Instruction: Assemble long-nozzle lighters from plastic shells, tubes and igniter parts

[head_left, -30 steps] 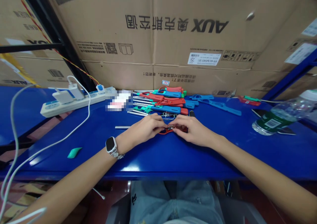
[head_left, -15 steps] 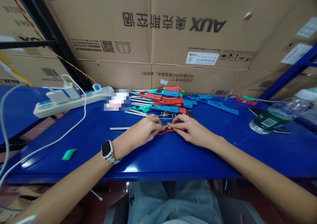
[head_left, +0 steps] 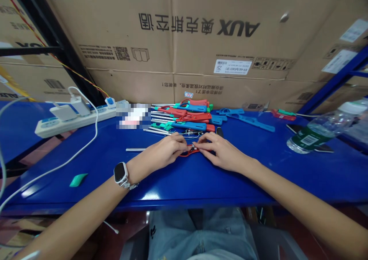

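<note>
A red long-nosed gas lighter (head_left: 189, 151) with its casing opened lies low over the blue table, its metal tube (head_left: 135, 149) pointing left. My left hand (head_left: 172, 149), a watch on its wrist, is closed round the tube side of the handle. At the other end my right hand (head_left: 214, 147) pinches at the casing, fingertips on the small inner parts. My fingers hide much of the handle. Just beyond lies a pile of red and blue lighters (head_left: 188, 126), with loose tubes and thin wires at its near side.
Blue casing pieces (head_left: 253, 122) lie right of the pile. A plastic bottle (head_left: 313, 135) rests tilted at the right, over a dark flat object. On the left are a white power strip (head_left: 47, 126), a white cable (head_left: 77, 155) and a green piece (head_left: 78, 180). Cardboard stands behind.
The view has shifted slightly, so the scene sits a little further left. Both hands stay at the red lighter, the right fingertips moving only slightly over its inner parts.
</note>
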`<state>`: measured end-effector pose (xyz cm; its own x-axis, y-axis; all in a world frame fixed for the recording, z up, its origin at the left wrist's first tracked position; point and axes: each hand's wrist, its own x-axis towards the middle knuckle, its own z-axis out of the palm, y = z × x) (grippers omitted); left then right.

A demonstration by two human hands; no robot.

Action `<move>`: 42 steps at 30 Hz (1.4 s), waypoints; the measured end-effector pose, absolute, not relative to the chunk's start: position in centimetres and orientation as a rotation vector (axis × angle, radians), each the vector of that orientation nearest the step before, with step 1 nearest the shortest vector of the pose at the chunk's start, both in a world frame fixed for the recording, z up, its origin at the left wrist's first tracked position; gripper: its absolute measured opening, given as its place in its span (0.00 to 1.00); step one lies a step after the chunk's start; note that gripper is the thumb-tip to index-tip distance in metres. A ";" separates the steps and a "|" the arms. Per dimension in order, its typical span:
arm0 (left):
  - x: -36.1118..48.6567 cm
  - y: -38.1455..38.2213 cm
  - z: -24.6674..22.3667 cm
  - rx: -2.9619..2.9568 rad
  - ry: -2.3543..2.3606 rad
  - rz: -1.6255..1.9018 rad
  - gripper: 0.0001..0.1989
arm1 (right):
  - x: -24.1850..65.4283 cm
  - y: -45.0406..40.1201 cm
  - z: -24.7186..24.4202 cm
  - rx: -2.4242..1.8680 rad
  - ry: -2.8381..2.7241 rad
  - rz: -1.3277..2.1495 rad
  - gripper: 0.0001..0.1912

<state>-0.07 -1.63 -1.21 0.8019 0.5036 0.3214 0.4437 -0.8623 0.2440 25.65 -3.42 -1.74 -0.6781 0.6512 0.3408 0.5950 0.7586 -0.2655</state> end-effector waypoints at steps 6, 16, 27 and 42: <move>-0.3 -1.3 -1.2 2.727 0.810 0.680 0.11 | 25.6 -3.7 -2.1 -0.962 -2.502 0.200 0.17; -0.2 -1.4 -1.2 2.660 0.805 0.797 0.06 | 24.3 -3.4 -1.0 -0.979 -2.424 0.177 0.07; -0.2 -1.8 -1.2 2.666 0.785 0.883 0.06 | 24.3 -3.2 -0.6 -0.958 -2.429 0.229 0.03; -0.5 -1.4 -1.4 2.774 0.856 0.785 0.07 | 24.5 -1.2 -1.0 -0.860 -2.511 0.301 0.05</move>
